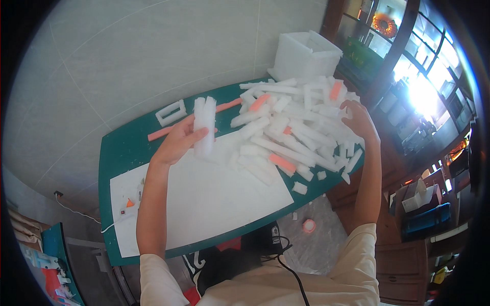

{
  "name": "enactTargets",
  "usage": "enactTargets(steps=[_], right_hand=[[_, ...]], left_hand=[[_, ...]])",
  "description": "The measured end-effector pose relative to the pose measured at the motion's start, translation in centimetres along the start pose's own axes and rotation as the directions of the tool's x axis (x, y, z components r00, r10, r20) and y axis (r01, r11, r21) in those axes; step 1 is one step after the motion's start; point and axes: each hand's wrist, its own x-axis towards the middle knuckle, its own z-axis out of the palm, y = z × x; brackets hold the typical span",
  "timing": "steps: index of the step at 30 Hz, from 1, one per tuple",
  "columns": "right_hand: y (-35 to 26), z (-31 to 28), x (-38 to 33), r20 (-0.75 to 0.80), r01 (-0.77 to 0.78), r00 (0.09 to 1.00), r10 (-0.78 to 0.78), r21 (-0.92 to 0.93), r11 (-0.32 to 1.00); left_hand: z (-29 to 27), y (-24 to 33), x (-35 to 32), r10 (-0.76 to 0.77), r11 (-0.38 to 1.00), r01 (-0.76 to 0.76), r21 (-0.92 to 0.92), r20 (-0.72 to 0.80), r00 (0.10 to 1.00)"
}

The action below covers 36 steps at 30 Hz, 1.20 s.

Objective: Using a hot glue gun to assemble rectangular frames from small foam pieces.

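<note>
My left hand (178,141) is closed around white foam strips (204,127), held upright side by side above the white sheet (204,204). A long pink foam strip (159,133) lies on the table behind that hand and shows again on its far side. At the right edge of a heap of white foam pieces (311,115), my right hand (360,122) reaches in with curved fingers apart. Nothing shows between them, though the fingertips are close against the foam. Short pink pieces (282,163) lie among the white ones.
The green table (127,148) stands against a grey tiled wall. A rectangular white foam frame (171,112) lies at the back left. Behind the heap stands a white foam box (306,56). A cable (76,210) runs to the table's left edge. A tape roll (309,226) is on the floor.
</note>
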Motion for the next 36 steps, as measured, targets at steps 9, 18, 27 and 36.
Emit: enactTargets(steps=[9, 18, 27, 36], right_hand=[[-0.4, 1.7, 0.6, -0.002, 0.02, 1.0, -0.02, 0.155, 0.988], [-1.0, 0.5, 1.2, -0.234, 0.013, 0.972, 0.018, 0.128, 0.992], [-0.6, 0.0, 2.4, -0.356, -0.041, 0.867, 0.35, 0.648, 0.761], [3.3, 2.4, 2.9, -0.501, -0.203, 0.785, 0.363, 0.346, 0.916]], left_hand=[[0.0, -0.5, 0.1, 0.021, 1.0, -0.021, 0.022, 0.013, 1.0], [0.7, 0.3, 0.0, -0.018, 0.999, 0.018, 0.047, -0.006, 1.0], [0.9, 0.8, -1.2, -0.085, 0.994, 0.09, 0.061, -0.081, 0.993], [0.5, 1.1, -2.5, -0.002, 1.0, 0.003, 0.009, -0.056, 0.998]])
